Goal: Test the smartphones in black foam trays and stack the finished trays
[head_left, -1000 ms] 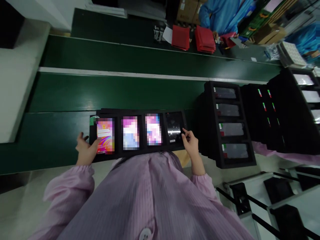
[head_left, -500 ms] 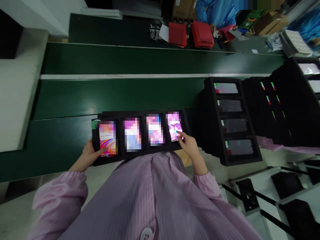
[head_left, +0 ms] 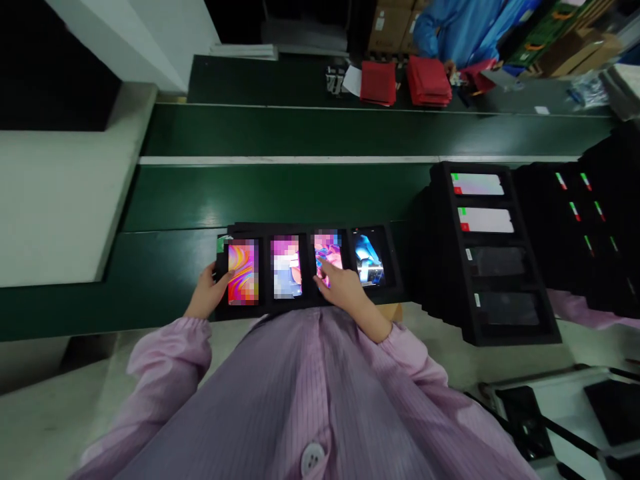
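A black tray (head_left: 265, 273) lies in front of me near the bench edge, with several smartphones in a row of slots. At its left end my left hand (head_left: 204, 293) grips the side, its thumb over the edge beside the leftmost phone (head_left: 243, 267), which shows an orange and pink swirl. The phone (head_left: 287, 260) beside it is also lit. My right hand (head_left: 345, 291) lies over the lower part of a third phone (head_left: 327, 248), fingers apart and a fingertip at its pink screen. The rightmost phone (head_left: 369, 257) shows a dark and blue picture.
To the right stands a stack of black trays (head_left: 545, 333); its top one holds several phones. More dark trays (head_left: 575, 260) stand beyond. Red pouches (head_left: 379, 83) lie on the far bench, where a person in blue (head_left: 457, 33) is at work. A pale board (head_left: 55, 213) is at left.
My right hand has moved left from the rightmost phone to the third one. The rightmost screen has gone from pink to dark and blue. My view has shifted left.
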`<state>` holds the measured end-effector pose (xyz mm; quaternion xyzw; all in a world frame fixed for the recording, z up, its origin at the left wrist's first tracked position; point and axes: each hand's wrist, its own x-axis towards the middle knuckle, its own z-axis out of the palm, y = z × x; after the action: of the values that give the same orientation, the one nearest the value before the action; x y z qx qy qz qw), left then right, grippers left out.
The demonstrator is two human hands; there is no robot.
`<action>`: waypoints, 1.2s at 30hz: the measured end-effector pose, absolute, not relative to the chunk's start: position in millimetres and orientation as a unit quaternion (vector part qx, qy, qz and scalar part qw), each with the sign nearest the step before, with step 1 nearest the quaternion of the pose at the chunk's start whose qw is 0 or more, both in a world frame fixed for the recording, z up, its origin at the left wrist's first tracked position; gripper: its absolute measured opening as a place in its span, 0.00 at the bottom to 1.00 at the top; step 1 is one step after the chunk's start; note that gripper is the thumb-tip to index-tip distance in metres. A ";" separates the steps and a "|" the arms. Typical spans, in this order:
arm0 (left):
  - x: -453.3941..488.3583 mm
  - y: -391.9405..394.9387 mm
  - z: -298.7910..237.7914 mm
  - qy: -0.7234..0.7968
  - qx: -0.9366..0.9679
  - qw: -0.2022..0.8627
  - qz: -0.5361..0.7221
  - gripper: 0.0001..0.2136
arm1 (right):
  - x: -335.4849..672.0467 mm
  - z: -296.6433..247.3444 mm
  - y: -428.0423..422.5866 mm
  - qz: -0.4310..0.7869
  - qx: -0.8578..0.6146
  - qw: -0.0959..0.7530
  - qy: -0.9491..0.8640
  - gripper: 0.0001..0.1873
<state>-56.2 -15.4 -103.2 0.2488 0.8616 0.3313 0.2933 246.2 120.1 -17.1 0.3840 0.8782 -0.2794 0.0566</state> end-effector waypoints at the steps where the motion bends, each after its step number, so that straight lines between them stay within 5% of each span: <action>1: -54.1 -18.8 -102.7 0.863 0.235 0.300 0.331 0.26 | 237.5 -15.8 114.9 -0.294 0.346 0.063 0.889 0.21; 6: -46.0 -29.0 -97.6 0.864 0.184 0.315 0.346 0.26 | 208.1 -15.7 104.6 -0.314 0.304 0.126 0.891 0.21; 14: -51.1 -32.5 -95.9 0.837 0.167 0.375 0.362 0.34 | 220.2 -26.1 108.6 -0.354 0.319 0.047 0.878 0.25; 22: -59.6 -56.5 -98.6 0.808 0.250 0.432 0.312 0.50 | 226.3 -34.3 99.5 -0.348 0.166 0.098 0.917 0.15; 27: -63.2 -63.7 -107.4 0.801 0.287 0.440 0.287 0.56 | 222.3 -30.1 100.8 -0.326 0.217 0.129 0.911 0.18; 36: -57.1 -56.7 -108.0 0.812 0.288 0.410 0.299 0.54 | 233.8 -30.2 102.7 -0.366 0.274 0.062 0.887 0.23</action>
<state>-57.1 -56.7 -108.0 0.2878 0.8122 0.2989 0.4101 233.8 102.7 -30.2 0.2742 0.8872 -0.3658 0.0621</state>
